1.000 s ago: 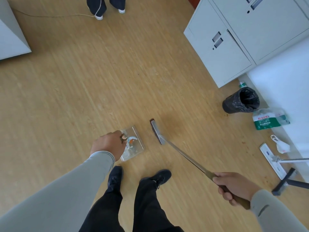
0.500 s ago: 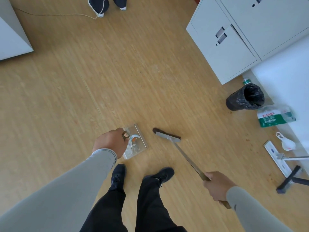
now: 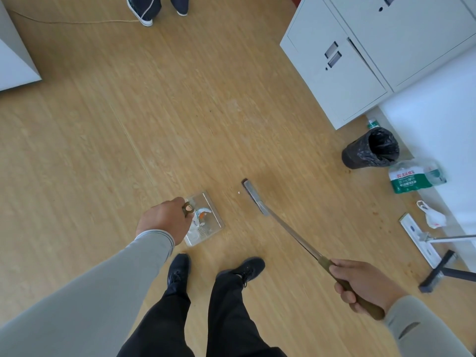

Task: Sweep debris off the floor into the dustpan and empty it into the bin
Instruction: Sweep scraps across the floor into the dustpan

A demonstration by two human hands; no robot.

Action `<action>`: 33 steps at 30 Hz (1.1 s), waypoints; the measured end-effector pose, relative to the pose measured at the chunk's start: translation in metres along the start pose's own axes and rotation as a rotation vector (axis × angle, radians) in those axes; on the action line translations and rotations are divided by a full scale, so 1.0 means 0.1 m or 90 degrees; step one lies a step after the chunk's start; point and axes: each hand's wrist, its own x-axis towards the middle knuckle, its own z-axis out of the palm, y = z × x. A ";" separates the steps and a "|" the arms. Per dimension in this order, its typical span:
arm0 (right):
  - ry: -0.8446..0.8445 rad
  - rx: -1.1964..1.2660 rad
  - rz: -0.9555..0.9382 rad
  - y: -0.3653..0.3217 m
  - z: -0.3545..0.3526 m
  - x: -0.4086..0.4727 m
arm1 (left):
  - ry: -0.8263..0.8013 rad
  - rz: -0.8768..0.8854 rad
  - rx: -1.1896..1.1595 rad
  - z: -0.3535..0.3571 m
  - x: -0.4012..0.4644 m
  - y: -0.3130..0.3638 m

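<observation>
Centrally, the left hand [image 3: 164, 220] grips the handle of a clear plastic dustpan [image 3: 204, 219] holding white-and-orange scraps, the right hand [image 3: 365, 286] clasps the metal-shafted broom [image 3: 253, 195] beside a white speck [image 3: 238, 193], and the black-lined bin [image 3: 371, 148] stands at right by a green-labelled pack [image 3: 412, 176] with unreadable print.

1 head-worn wide-angle view looks steeply down from standing height at the floor [image 3: 206, 112].
</observation>
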 end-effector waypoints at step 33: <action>0.009 -0.223 -0.095 -0.05 0.77 0.43 | 0.000 -0.015 -0.002 0.05 -0.08 0.03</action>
